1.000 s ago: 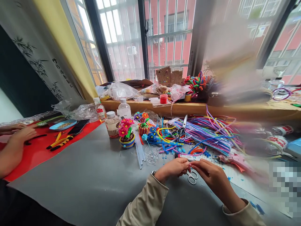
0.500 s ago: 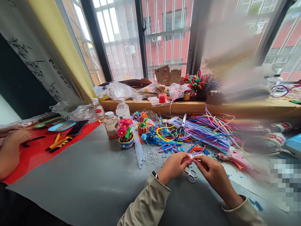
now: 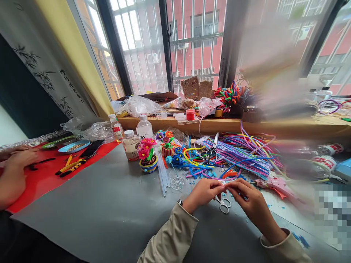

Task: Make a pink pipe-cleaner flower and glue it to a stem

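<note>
Both hands meet over the grey table (image 3: 90,215), fingertips close together. My left hand (image 3: 204,193) is closed in a pinch on a small pink pipe cleaner (image 3: 222,184), mostly hidden by the fingers. From the other side my right hand (image 3: 246,195) pinches the same piece. Small silver scissors (image 3: 225,205) lie right under the hands, their blades covered. Just beyond lie blue and orange pipe cleaner pieces (image 3: 230,174) and loose blue scraps. Larger black-handled scissors (image 3: 212,151) rest on the pile of colourful pipe cleaners (image 3: 246,153).
Pots of pipe cleaner flowers (image 3: 148,159) stand left of the hands, beside clear glue sticks (image 3: 162,175) and a small glass dish (image 3: 177,179). A pink glue gun (image 3: 274,184) lies to the right. Bottles (image 3: 131,146) stand behind. Another person's hands (image 3: 20,157) are over a red cloth (image 3: 46,182).
The pink pipe cleaner is now more hidden between the fingertips, and my right fingers have shifted slightly over it. The view has moved a little.
</note>
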Tool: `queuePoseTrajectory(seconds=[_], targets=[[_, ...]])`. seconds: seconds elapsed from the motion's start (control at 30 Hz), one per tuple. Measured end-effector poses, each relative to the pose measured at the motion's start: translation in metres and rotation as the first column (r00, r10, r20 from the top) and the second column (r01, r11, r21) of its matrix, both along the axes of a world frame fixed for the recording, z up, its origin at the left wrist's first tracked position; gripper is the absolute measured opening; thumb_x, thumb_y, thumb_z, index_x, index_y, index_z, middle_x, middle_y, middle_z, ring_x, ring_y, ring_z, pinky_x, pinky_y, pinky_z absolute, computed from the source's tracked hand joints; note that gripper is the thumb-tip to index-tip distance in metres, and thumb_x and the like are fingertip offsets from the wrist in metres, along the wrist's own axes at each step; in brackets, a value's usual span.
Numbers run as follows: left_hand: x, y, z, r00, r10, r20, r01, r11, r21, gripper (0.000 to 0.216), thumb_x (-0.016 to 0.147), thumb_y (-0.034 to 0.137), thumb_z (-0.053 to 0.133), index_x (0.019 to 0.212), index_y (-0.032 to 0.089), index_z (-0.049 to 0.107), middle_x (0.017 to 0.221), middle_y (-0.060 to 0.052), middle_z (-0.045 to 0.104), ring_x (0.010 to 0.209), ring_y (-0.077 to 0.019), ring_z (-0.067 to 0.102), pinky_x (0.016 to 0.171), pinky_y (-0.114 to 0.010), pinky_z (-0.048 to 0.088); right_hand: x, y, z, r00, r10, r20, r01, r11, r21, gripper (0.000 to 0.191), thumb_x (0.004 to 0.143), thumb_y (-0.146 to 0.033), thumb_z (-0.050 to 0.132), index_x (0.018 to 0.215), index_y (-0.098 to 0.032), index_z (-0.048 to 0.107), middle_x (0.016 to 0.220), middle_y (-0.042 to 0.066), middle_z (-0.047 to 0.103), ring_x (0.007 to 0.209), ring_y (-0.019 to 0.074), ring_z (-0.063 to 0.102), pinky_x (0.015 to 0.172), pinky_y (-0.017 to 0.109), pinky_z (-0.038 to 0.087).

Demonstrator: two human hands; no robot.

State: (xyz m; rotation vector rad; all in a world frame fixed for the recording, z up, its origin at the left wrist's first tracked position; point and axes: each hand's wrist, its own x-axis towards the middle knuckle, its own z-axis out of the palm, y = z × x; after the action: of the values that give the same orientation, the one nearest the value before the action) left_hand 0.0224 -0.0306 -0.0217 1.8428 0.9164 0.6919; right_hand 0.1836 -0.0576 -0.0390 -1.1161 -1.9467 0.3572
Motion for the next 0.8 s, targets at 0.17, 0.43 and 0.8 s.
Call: queuePoseTrajectory(seconds=[0.17, 0.43, 0.8], targets=[[-0.002, 0.000, 0.004, 0.988, -0.071, 0.136, 0.101, 0.968, -0.229, 0.034, 0.072, 0.040, 0.046, 0.077, 0.010, 0.061, 0.053, 0.001, 0.047, 0.048, -0.0055, 0.041, 0.043, -0.017, 0.028, 0.000, -0.003, 0.002, 1.000, 0.023, -0.014, -0.022, 0.998, 0.054, 0.014, 0.080, -0.022, 0.042, 0.085, -0.019, 0.054, 0.079, 0.004, 0.053, 0.060, 0.0106, 0.052, 0.054, 0.022, 0.044], [-0.007, -0.003, 0.009, 0.977, -0.045, 0.209, 0.128, 0.905, -0.406, 0.039, 0.068, 0.046, 0.049, 0.081, 0.011, 0.061, 0.057, 0.001, 0.048, 0.048, -0.0052, 0.040, 0.037, -0.018, 0.019, -0.002, -0.005, 0.003, 0.999, 0.030, 0.016, -0.033, 0.970, 0.241, 0.015, 0.079, -0.015, 0.043, 0.091, -0.022, 0.052, 0.082, 0.003, 0.055, 0.075, 0.0128, 0.054, 0.064, 0.022, 0.044], [0.004, -0.001, -0.006, 0.955, 0.099, 0.279, -0.054, 0.985, -0.163, 0.033, 0.069, 0.041, 0.052, 0.087, 0.013, 0.053, 0.068, -0.003, 0.056, 0.064, -0.0125, 0.055, 0.050, -0.019, 0.037, 0.001, 0.000, 0.000, 0.997, -0.064, 0.049, 0.059, 0.993, 0.097, 0.016, 0.082, -0.024, 0.040, 0.092, -0.021, 0.052, 0.088, 0.005, 0.058, 0.078, 0.0145, 0.055, 0.066, 0.025, 0.045]])
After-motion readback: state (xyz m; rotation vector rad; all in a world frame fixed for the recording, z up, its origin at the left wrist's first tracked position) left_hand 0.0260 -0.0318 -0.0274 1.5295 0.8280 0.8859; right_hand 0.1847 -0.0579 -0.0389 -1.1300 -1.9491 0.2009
